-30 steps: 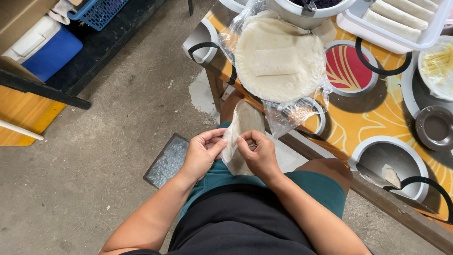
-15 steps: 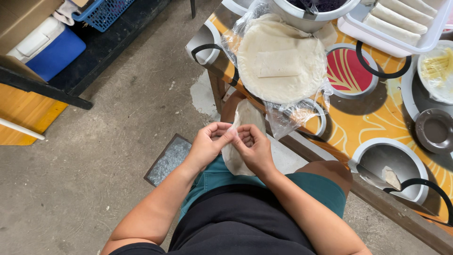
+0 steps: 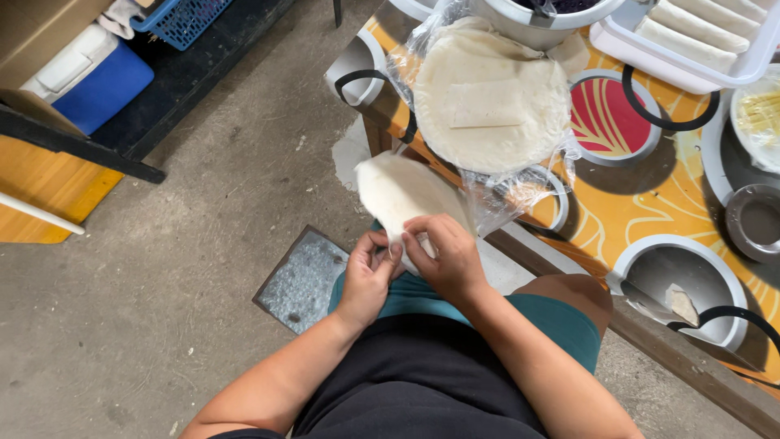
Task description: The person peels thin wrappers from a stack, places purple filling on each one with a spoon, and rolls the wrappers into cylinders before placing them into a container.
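A thin, pale round wrapper sheet (image 3: 398,191) hangs over my lap, just off the near edge of the table (image 3: 650,203), its lower rim pinched between both my hands. My left hand (image 3: 367,276) has thumb and fingertips closed on the sheet's bottom edge. My right hand (image 3: 443,256) is curled over the same edge, fingers closed on it and touching the left hand. The sheet's upper part stands free, tilted toward the table.

Just beyond it, on the table, lies a stack of round wrappers (image 3: 487,102) on crinkled clear plastic (image 3: 508,195). To the right of the stack is a round red dish (image 3: 611,118). A white tray of pale rolls (image 3: 691,36) sits at the far right corner. A grey bowl (image 3: 682,284) with a small scrap inside sits at the near right.

On the concrete floor below my left hand lies a grey speckled tile (image 3: 305,280). A blue cooler with white lid (image 3: 93,77) stands far left.
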